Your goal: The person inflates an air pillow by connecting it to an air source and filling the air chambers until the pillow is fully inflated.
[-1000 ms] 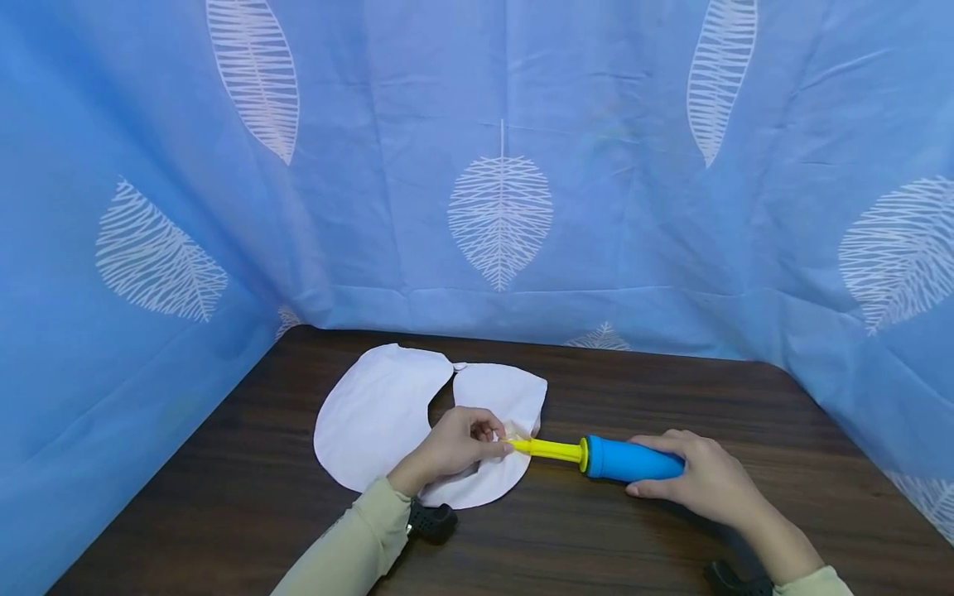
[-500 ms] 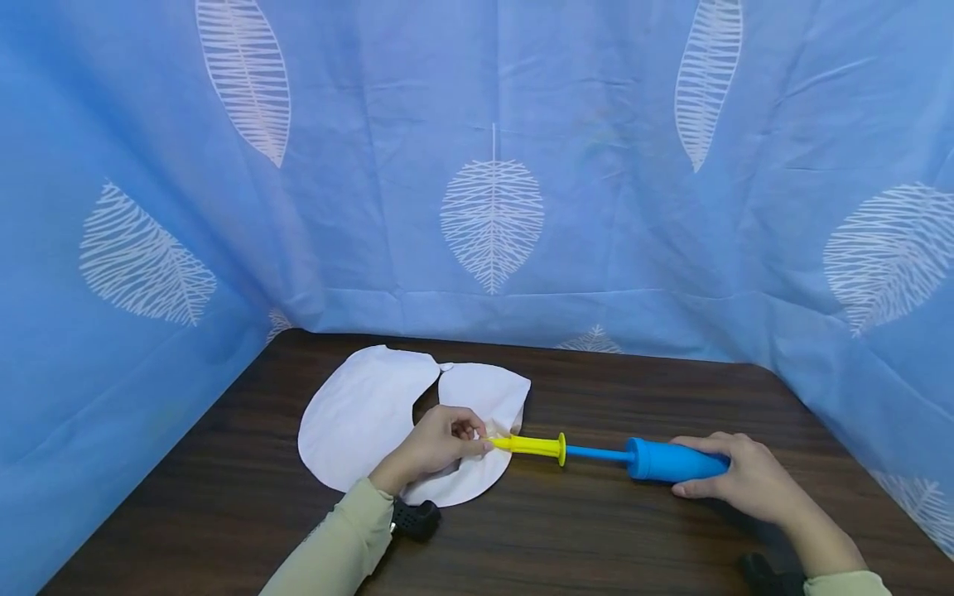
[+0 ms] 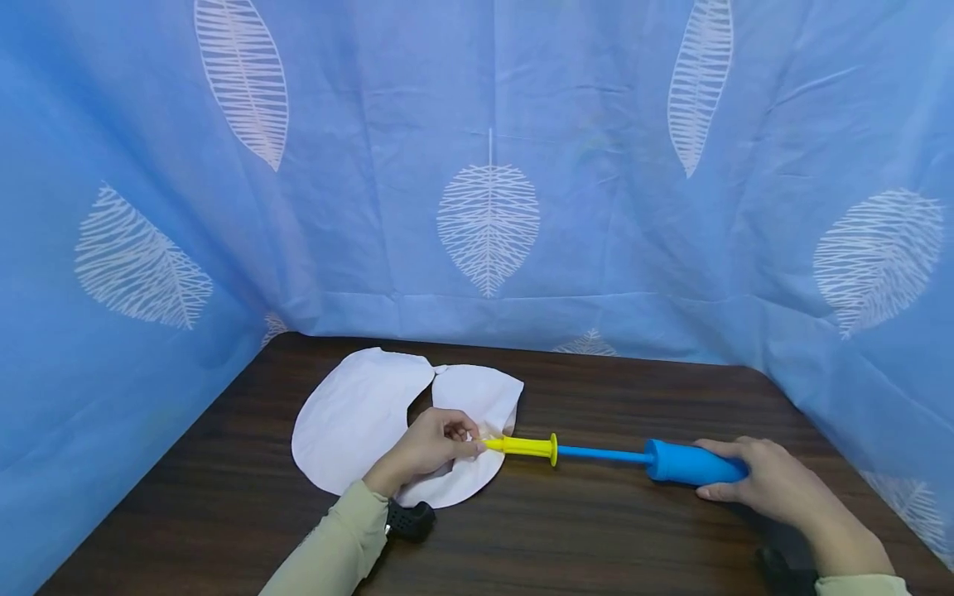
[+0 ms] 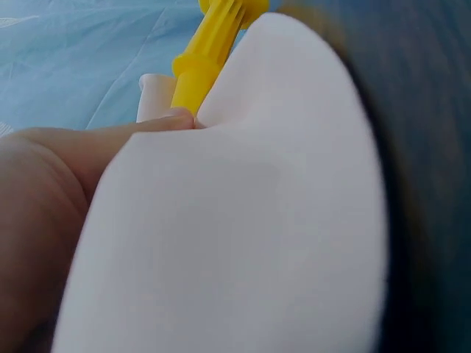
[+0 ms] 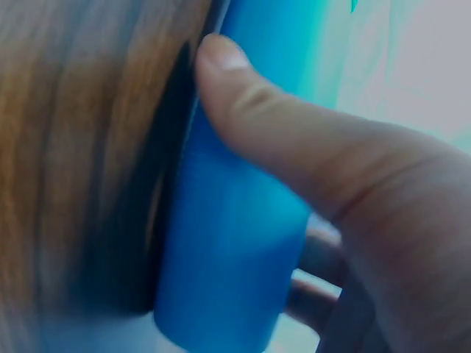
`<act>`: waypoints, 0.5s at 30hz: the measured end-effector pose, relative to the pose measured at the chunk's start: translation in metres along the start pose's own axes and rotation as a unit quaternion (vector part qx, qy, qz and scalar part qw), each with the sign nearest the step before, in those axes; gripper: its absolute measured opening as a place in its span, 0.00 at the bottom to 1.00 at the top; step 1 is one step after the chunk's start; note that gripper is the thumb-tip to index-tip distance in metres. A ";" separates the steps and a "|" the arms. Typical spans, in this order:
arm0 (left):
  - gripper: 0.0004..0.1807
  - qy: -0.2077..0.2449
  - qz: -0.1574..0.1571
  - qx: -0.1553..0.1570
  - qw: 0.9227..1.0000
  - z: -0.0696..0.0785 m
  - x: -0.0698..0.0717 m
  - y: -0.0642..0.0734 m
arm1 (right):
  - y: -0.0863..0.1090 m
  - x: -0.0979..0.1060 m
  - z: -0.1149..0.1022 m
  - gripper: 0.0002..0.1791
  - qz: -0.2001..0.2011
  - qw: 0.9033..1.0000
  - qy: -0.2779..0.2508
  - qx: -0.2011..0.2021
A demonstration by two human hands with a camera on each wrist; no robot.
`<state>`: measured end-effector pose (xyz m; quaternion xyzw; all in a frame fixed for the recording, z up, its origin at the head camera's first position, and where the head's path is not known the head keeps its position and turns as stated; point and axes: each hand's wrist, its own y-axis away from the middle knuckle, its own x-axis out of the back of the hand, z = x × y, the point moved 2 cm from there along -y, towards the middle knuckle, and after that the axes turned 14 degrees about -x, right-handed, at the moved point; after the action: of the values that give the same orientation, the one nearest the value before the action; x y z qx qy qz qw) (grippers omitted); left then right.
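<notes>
A flat white balloon (image 3: 346,426) with two rounded lobes lies on the table. My left hand (image 3: 426,447) pinches its edge, where the yellow nozzle (image 3: 527,447) of a hand pump meets it. The nozzle's very tip is hidden by the thumb (image 4: 81,151) and white sheet in the left wrist view. My right hand (image 3: 782,488) grips the pump's blue barrel (image 3: 689,463), its thumb (image 5: 257,110) lying along the side. A thin blue rod (image 3: 604,454) shows between the yellow part and the barrel.
The dark wood table (image 3: 581,546) is bounded at the back and sides by a blue curtain (image 3: 358,207) with white leaf prints. Black wrist devices (image 3: 411,520) sit under the wrists.
My right hand has drawn the blue barrel to the right, away from the yellow part, exposing the blue rod. The left hand keeps its pinch; the head view has shifted slightly.
</notes>
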<state>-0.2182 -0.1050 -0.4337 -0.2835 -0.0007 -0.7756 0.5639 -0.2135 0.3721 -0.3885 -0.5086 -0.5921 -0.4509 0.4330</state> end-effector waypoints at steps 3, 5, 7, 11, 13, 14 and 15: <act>0.06 0.015 0.002 0.004 1.000 0.002 0.000 0.000 | 0.003 0.000 -0.006 0.46 0.008 1.000 -0.020 0.008; 0.06 0.018 0.001 0.008 1.000 0.002 0.002 0.000 | 0.003 -0.003 -0.016 0.45 0.010 0.999 -0.029 0.012; 0.06 0.021 0.000 0.011 1.000 0.002 0.003 0.000 | 0.002 -0.005 -0.028 0.45 0.011 0.999 -0.032 0.012; 0.05 0.028 0.000 0.022 0.999 0.002 0.002 0.000 | 0.002 -0.011 -0.056 0.44 0.024 0.999 -0.024 0.014; 0.05 0.033 0.000 0.026 0.999 0.002 0.001 0.001 | 0.004 -0.014 -0.069 0.43 0.038 0.999 -0.018 0.020; 0.05 0.036 0.000 0.027 0.999 0.003 -0.001 0.001 | 0.005 -0.016 -0.076 0.43 0.044 0.999 -0.017 0.023; 0.05 0.038 -0.001 0.027 0.999 0.003 -0.002 0.001 | 0.006 -0.018 -0.081 0.42 0.049 0.998 -0.016 0.027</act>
<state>-0.2160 -0.1023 -0.4324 -0.2387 -0.0002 -0.7861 0.5702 -0.2016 0.2893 -0.3881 -0.5327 -0.5850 -0.4049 0.4583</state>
